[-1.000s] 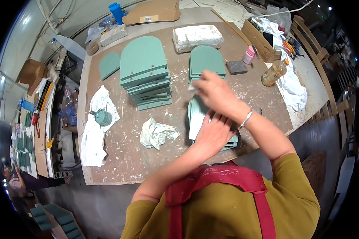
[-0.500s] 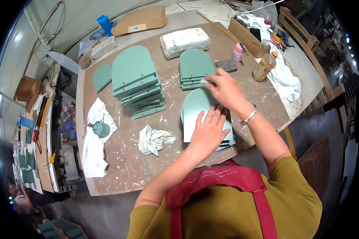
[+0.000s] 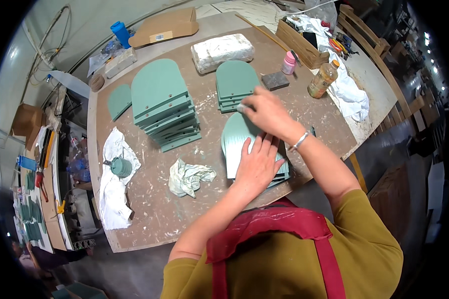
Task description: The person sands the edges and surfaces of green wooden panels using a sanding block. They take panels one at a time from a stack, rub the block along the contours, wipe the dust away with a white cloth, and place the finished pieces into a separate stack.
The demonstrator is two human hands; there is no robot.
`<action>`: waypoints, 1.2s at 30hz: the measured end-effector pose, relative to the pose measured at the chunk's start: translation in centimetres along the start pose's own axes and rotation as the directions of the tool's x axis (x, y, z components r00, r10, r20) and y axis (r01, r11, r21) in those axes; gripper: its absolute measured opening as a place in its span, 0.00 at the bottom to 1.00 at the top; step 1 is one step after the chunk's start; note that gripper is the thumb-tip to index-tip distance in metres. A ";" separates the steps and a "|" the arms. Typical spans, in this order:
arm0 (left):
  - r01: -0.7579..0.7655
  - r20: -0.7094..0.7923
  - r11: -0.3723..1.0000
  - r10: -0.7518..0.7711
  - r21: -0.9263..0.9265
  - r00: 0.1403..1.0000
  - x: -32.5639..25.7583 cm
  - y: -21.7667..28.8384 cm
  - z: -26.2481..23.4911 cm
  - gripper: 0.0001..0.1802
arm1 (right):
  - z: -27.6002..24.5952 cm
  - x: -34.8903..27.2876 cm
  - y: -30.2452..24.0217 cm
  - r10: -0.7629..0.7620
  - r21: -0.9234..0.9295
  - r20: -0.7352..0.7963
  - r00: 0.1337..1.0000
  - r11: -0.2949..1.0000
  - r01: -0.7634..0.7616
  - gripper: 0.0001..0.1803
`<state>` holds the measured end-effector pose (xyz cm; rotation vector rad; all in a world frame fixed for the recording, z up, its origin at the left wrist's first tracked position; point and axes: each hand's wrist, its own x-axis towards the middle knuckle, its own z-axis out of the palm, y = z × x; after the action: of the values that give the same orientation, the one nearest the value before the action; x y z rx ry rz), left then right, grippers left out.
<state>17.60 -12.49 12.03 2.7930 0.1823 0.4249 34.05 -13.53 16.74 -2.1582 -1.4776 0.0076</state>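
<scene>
In front of me lies a stack of green round-topped panels (image 3: pixel 231 130), the top one shining under the light. My left hand (image 3: pixel 257 163) rests flat on that top panel with its fingers stretched out. At the panel's far rounded edge, my right hand (image 3: pixel 270 113) pinches a small pale pad (image 3: pixel 242 108), mostly covered by the fingers. Just beyond stands a shorter stack of green panels (image 3: pixel 236 79). A taller stack of the same panels (image 3: pixel 159 84) is to the left, with a single small green panel (image 3: pixel 118 101) beside it.
A crumpled cloth (image 3: pixel 190 177) lies left of my hands. Farther left, a green jar (image 3: pixel 120 167) sits on a white cloth (image 3: pixel 115 194). Toward the back are a white wrapped block (image 3: pixel 222 53), a dark grey block (image 3: pixel 275 80), a pink bottle (image 3: pixel 289 64) and an amber bottle (image 3: pixel 323 79).
The whole view has shifted a little, so the table appears farther left. My right hand has moved slightly left along the panel's rounded edge. My left hand stays flat on the panel.
</scene>
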 end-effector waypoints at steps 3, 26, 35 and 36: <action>-0.004 -0.008 1.000 0.004 -0.002 1.000 0.1 0.0 -0.2 0.33 | 0.3 -0.8 0.6 0.126 0.017 -0.044 0.991 0.992 -0.125 0.16; 0.305 -0.102 0.948 -0.296 0.093 0.950 1.5 -0.2 -2.0 0.28 | -1.3 4.2 13.1 -0.391 0.707 0.359 0.847 0.706 0.026 0.24; 0.350 -0.022 0.931 -0.349 0.107 0.937 1.9 0.1 -2.1 0.28 | -3.4 2.5 14.3 -0.571 0.683 0.303 0.763 0.688 0.244 0.24; 0.348 -0.026 0.931 -0.347 0.113 0.937 1.9 0.1 -2.1 0.29 | -3.9 2.1 14.5 -0.564 0.666 0.323 0.760 0.706 0.241 0.24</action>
<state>18.72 -11.68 14.45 2.7886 0.7126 0.3418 48.63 -17.22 14.61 -1.3072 -1.9088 0.8360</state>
